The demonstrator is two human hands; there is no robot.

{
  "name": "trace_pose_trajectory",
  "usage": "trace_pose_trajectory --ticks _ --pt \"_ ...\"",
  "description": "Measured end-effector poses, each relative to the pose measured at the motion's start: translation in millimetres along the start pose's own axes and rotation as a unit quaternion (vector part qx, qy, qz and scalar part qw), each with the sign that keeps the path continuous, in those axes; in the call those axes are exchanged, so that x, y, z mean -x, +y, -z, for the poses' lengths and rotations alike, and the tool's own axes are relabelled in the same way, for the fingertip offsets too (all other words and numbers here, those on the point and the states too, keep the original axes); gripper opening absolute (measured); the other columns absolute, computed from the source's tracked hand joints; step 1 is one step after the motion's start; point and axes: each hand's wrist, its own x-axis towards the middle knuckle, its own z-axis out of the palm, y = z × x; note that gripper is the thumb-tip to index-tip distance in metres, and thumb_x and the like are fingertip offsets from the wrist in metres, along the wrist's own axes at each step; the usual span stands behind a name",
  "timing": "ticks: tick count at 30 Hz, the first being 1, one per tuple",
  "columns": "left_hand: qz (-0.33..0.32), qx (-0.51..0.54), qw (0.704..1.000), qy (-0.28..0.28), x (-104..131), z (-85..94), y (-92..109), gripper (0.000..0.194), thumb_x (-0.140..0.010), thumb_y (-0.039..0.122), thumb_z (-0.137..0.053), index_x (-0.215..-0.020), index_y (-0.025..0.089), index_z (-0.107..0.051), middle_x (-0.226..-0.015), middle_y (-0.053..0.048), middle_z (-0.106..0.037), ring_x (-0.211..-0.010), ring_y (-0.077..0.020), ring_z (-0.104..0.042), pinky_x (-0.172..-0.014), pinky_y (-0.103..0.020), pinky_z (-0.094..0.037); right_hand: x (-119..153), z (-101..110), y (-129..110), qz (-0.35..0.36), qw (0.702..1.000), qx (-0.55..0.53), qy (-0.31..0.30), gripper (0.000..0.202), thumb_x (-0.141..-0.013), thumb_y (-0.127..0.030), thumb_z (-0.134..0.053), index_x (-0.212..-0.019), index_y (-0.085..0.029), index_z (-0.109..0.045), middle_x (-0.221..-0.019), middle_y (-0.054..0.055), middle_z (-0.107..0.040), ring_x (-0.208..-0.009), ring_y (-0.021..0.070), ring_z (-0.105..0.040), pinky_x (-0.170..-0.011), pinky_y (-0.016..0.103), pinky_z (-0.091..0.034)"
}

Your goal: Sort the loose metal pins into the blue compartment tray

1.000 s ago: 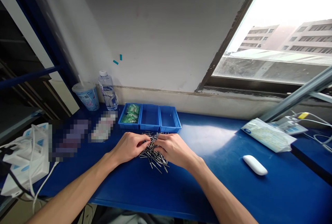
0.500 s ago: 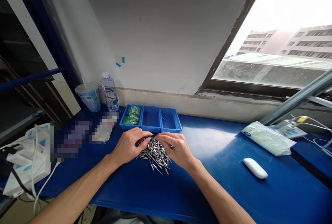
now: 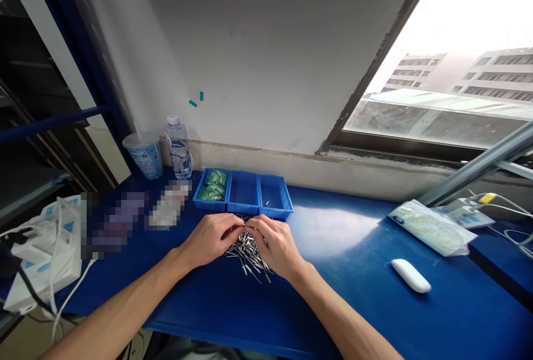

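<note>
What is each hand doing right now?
Left hand: fingers curled on the pile of metal pins; grip cannot be told.
Right hand: likewise; cannot be told.

Right hand (image 3: 272, 244) back on pin pile (image 3: 249, 250)

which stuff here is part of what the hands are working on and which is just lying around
In use: left hand and right hand on the pile of metal pins; three blue bins.

Lying about: lidded cup, water bottle, white mouse, plastic packet.

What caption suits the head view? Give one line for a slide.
Left hand and right hand meet over a pile of metal pins before three blue bins.
</note>
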Motion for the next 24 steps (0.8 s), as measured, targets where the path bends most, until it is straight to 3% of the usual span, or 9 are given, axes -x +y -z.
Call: trace_pose_trajectory --ticks 6,11,16,21,24 --pt "-0.029 -0.013 0.999 0.017 -0.9 -0.6 1.5 0.017 -0.108 0.025 -0.054 -0.102 0.019 -0.069 -0.089 -0.002 -0.073 -0.079 -0.0155 -0.068 -0.075 -0.027 -0.048 0.8 0.1 -0.1 -0.015 0.999 0.033 -0.032 0.029 -0.114 -0.025 -0.038 -0.098 -0.020 -0.063 -0.081 0.003 -0.070 -0.062 0.0138 -0.063 -0.063 0.025 -0.043" --pt "-0.021 -0.016 0.999 0.027 -1.2 -0.1 0.9 0.020 -0.108 0.027 -0.054 -0.099 0.018 -0.069 -0.084 -0.002 -0.072 -0.074 -0.0153 -0.066 -0.071 -0.027 -0.047 1.8 1.1 0.7 -0.008 0.998 0.014 -0.054 0.022 -0.113 -0.026 -0.040 -0.115 -0.020 -0.061 -0.096 0.005 -0.073 -0.071 0.0146 -0.066 -0.066 0.025 -0.045" --pt "-0.025 -0.017 0.999 0.020 -1.3 -0.4 2.3 0.018 -0.108 0.026 -0.055 -0.099 0.019 -0.070 -0.086 -0.002 -0.074 -0.077 -0.0157 -0.068 -0.072 -0.027 -0.048 1.6 3.5 3.2 0.004 0.998 0.029 -0.057 0.029 -0.109 -0.014 -0.037 -0.101 -0.022 -0.063 -0.092 0.004 -0.069 -0.070 0.0132 -0.062 -0.066 0.024 -0.043" --pt "-0.016 -0.038 0.998 0.037 -2.4 0.6 4.2 0.024 -0.109 0.030 -0.053 -0.094 0.019 -0.069 -0.084 -0.002 -0.074 -0.072 -0.0152 -0.066 -0.070 -0.027 -0.048 -2.2 11.6 7.5 0.014 0.999 0.043 -0.025 0.032 -0.106 -0.011 -0.040 -0.094 -0.022 -0.067 -0.087 0.004 -0.069 -0.070 0.0139 -0.061 -0.069 0.025 -0.046" --pt "0.002 -0.052 0.996 0.070 -2.3 5.4 1.5 0.026 -0.109 0.032 -0.051 -0.094 0.019 -0.068 -0.081 -0.001 -0.072 -0.069 -0.0146 -0.065 -0.069 -0.027 -0.047 -4.5 21.1 8.6 0.025 0.997 0.042 0.051 0.033 -0.106 -0.011 -0.041 -0.095 -0.022 -0.069 -0.088 0.005 -0.070 -0.072 0.0145 -0.064 -0.069 0.026 -0.049"
